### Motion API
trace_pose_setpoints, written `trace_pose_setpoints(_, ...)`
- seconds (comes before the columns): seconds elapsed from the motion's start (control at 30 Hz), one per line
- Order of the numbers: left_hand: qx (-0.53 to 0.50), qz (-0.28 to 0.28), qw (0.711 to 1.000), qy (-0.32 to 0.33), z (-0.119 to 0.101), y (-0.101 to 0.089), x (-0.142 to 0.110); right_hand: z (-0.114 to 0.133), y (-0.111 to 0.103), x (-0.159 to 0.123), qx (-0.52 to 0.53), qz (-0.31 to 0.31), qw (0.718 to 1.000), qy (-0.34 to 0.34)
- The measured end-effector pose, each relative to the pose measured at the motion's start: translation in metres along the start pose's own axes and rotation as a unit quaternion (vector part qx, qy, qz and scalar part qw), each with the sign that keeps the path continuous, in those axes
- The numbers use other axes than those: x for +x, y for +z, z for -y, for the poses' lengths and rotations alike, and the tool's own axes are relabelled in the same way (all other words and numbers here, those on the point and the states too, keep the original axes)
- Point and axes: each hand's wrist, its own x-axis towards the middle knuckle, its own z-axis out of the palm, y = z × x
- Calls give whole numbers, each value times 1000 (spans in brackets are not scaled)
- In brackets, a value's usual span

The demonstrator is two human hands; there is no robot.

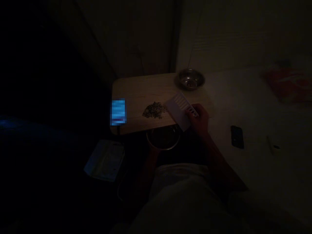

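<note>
In the dim light, my right hand [198, 118] is closed round the slotted end of a pale, flat plastic piece [176, 110]. The piece leans over the wooden tabletop [131, 87], with its far edge beside a loose pile of small dark bits [154, 110], perhaps seeds; their kind is too dark to tell. Below the front edge of the tabletop is a round metal bowl [168, 148], partly covered by that edge. My left hand [156, 152] holds this bowl by its near side, its fingers mostly lost in shadow.
Another metal bowl [191, 79] stands at the back right of the tabletop. A lit, blurred screen [118, 112] is at its left end. Lower left lies a pale packet [104, 161]. On the white surface to the right are a dark phone [237, 136] and a red bag [290, 84].
</note>
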Motion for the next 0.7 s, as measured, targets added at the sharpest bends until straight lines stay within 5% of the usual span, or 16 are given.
trace_pose_setpoints(0.7,10,-5,1000,14,-2,-12,10,-11,-5,4,-20,9,1000,20)
